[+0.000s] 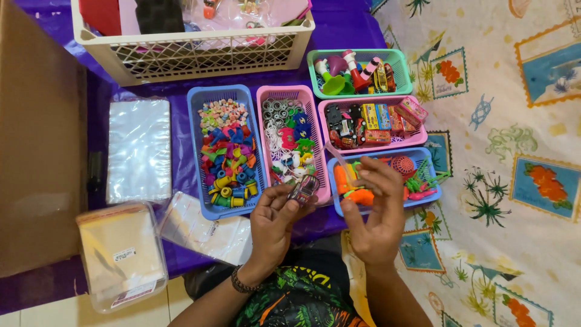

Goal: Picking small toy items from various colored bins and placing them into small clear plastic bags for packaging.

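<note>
Two bare hands meet low in the middle of the view, above the front edges of several small plastic baskets. The left hand [272,221] (a dark beaded bracelet [242,282] sits on its wrist) pinches a small toy car in a clear wrapper [304,189] between thumb and fingertips, holding it just over the near end of the pink slotted basket of rings and mixed trinkets [266,100]. The right hand [378,218] is raised beside it, fingers curled, its fingertips closed on the edge of a thin clear plastic bag [334,152] that rises towards the baskets; the bag is hard to make out against the toys behind it. Right behind that hand lies the blue basket holding orange and green toys [431,158].

To the left of the pink slotted basket stands a blue basket full of small bright plastic pieces [195,109]. Further back on the right are a pink basket of little boxed toys [327,109] and a green basket with toy horns [399,57]. A large white lattice crate [200,54] stands at the top. Stacks of clear plastic sleeves [139,148] lie on the purple cloth [339,27] to the left, near a brown cardboard box [36,151].
</note>
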